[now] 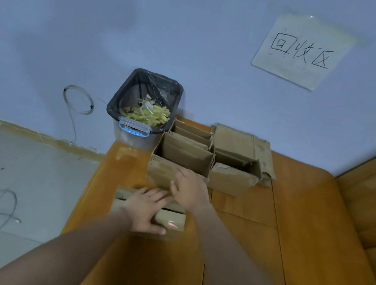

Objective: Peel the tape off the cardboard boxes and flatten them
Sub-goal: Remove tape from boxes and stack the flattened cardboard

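Cardboard boxes [182, 164] stand beside lined bin [144, 107] on bench [254, 229].

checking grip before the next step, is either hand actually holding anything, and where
Nothing is gripped. The left hand lies flat on top of the small box; the right hand rests open against the bigger box.

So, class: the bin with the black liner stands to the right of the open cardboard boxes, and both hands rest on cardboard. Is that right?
Not quite. In the head view the bin stands left of the open cardboard boxes. The left hand and right hand do rest on cardboard.
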Demonstrator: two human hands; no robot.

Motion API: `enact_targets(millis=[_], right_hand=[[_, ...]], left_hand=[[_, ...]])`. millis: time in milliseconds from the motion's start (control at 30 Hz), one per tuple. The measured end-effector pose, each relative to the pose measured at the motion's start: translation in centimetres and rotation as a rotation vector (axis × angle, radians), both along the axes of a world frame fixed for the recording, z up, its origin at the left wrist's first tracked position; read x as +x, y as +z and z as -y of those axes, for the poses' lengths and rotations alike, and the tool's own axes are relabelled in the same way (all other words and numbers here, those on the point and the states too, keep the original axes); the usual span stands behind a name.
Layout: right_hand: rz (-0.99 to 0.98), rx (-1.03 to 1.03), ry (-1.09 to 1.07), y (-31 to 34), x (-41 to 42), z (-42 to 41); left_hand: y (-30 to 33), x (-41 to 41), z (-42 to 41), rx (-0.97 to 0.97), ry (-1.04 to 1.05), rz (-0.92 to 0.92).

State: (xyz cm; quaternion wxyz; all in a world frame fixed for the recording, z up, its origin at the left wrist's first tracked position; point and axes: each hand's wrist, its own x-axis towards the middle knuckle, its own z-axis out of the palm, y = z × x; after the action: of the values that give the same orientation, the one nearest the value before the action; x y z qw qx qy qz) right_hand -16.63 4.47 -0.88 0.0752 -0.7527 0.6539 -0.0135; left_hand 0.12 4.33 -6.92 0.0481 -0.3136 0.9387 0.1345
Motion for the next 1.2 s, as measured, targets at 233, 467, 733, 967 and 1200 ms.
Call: enact_targets(millis=[233,467,733,967,1200], right_hand=[[0.020,0.108,-0.058,-2.5,-0.2,-4.3],[0.066,0.116,-0.084,-4.6,0.5,-7.1],[0.138,0.176,-0.205,-6.0,-0.2,-8.7],[0.208,0.185,-0.244,-6.1,-0.2,-8.8],[0.220,0.122,-0.195,-5.8,0.0,-10.4]], left_hand=[[0.1,3.0,-0.6,0.014,0.178,0.241],[0.2,1.6,-2.1,-0.016,0.065,0.221],[0.6,0.6,-3.7,0.044,0.205,-0.082],[1.5,-1.0,-3.1,0.219,0.413,-0.130],[2.5,-1.1,-1.4,0.391,0.309,0.010]])
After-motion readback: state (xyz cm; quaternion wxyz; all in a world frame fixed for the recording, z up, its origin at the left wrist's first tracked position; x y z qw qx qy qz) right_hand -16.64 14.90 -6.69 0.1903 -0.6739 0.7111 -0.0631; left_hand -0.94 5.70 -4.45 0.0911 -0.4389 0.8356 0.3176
